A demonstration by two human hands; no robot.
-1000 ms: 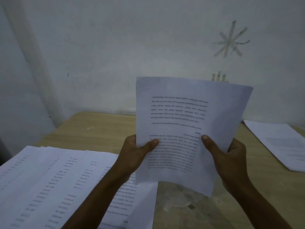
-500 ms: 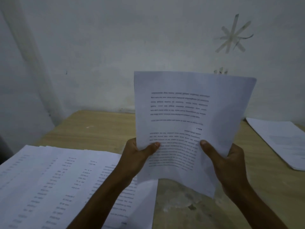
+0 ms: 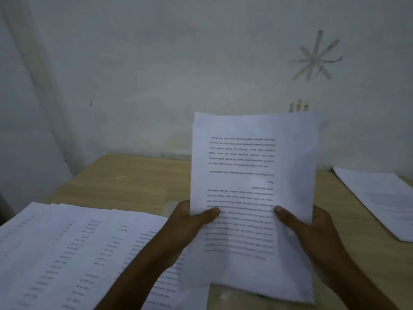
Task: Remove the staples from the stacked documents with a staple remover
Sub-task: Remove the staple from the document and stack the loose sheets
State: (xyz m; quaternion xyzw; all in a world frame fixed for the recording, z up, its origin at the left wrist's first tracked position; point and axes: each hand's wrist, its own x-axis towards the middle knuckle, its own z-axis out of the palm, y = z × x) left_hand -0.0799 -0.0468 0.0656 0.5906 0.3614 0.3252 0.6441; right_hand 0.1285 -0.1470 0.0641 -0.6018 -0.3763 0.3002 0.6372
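Paperwork is up off the tabletop (image 3: 134,175) at this moment: a white document (image 3: 252,157) of printed text is held upright in front of the wall, its lines upside down to the camera. The left hand (image 3: 190,224) grips its lower left edge and the right hand (image 3: 317,233) its lower right. Each has its thumb pressed on the front face and its fingers curled out of sight behind the paper. Whether it is one sheet or several I cannot tell, and no staple shows on it; the corners are too blurred to read. A broad spread of printed sheets (image 3: 67,247) lies on the tabletop to the left, under the left forearm, and a smaller pile of papers (image 3: 380,198) lies well apart on the right. No staple remover is in view, and neither hand has one. As a judgement, the work sits between pulls: this document is being looked over, either to find its staple or to check that it is free before it goes onto a pile. Which pile is finished and which is waiting cannot be read from here, so how much is left is uncertain. At the least, the tool must be taken up before any further staple comes out.
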